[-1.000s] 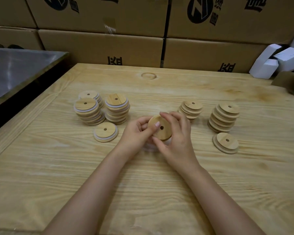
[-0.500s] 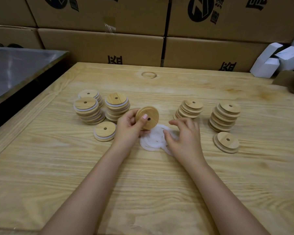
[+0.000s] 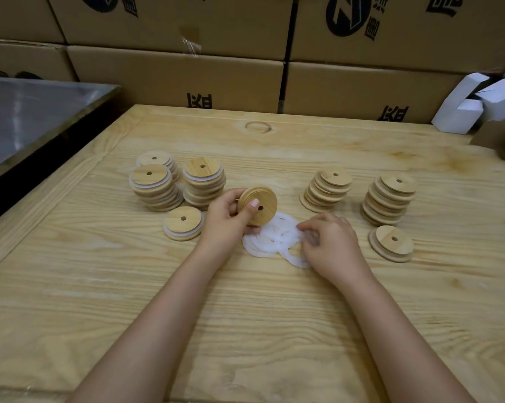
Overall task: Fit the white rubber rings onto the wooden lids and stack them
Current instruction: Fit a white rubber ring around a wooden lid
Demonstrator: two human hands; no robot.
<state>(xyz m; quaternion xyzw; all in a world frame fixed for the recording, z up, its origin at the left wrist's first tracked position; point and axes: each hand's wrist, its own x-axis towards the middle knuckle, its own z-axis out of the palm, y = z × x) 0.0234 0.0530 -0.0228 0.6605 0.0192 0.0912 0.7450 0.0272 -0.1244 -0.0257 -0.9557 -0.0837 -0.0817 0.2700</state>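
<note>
A left hand (image 3: 229,219) holds a lid (image 3: 258,205) tilted at centre frame, just above a heap of rings (image 3: 274,239) on the table (image 3: 245,315). The right hand (image 3: 329,242) sits on the heap's right side. Left of the hands stand three lid stacks (image 3: 152,187) with a short stack (image 3: 183,226) in front. To the right stand two more stacks (image 3: 391,199) and a low pile (image 3: 392,242). Cartons (image 3: 181,80) line the top of the frame behind the table.

Brown cardboard boxes (image 3: 172,80) with dark print fill the top of the frame; a grey metal surface (image 3: 27,117) lies upper left, small white boxes (image 3: 460,112) upper right, a pale wooden table (image 3: 245,315) below
</note>
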